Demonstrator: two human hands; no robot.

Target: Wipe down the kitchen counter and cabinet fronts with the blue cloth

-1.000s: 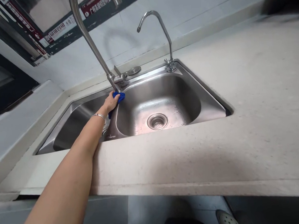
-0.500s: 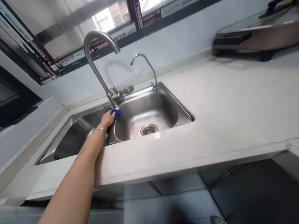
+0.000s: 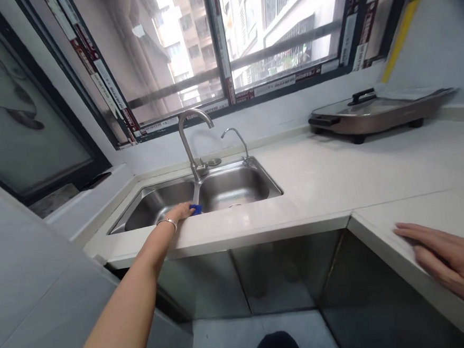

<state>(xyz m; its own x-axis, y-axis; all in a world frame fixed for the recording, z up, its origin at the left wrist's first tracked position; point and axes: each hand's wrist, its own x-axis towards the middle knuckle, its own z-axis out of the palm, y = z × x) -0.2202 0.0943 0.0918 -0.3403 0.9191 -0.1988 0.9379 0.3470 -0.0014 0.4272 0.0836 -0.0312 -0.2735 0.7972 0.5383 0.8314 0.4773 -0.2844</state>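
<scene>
My left hand (image 3: 182, 212), with a bracelet at its wrist, is closed on a small blue cloth (image 3: 196, 209). It presses the cloth at the front end of the divider between the two bowls of the steel sink (image 3: 275, 187). Most of the cloth is covered by the fingers. At the right, my right hand (image 3: 452, 262) lies at the edge of the white countertop (image 3: 312, 181), fingers stretched out and nothing in it.
Behind the sink rise a tall curved faucet (image 3: 185, 140) and a thinner tap (image 3: 240, 137). An electric griddle with a glass lid (image 3: 367, 117) stands on the counter at the back right. A window (image 3: 246, 40) spans the wall behind, and cabinet doors (image 3: 278, 271) front the counter.
My left hand has drawn the blue cloth along the divider from near the faucet base to the front. My right hand has come into view, and the view has tilted up.
</scene>
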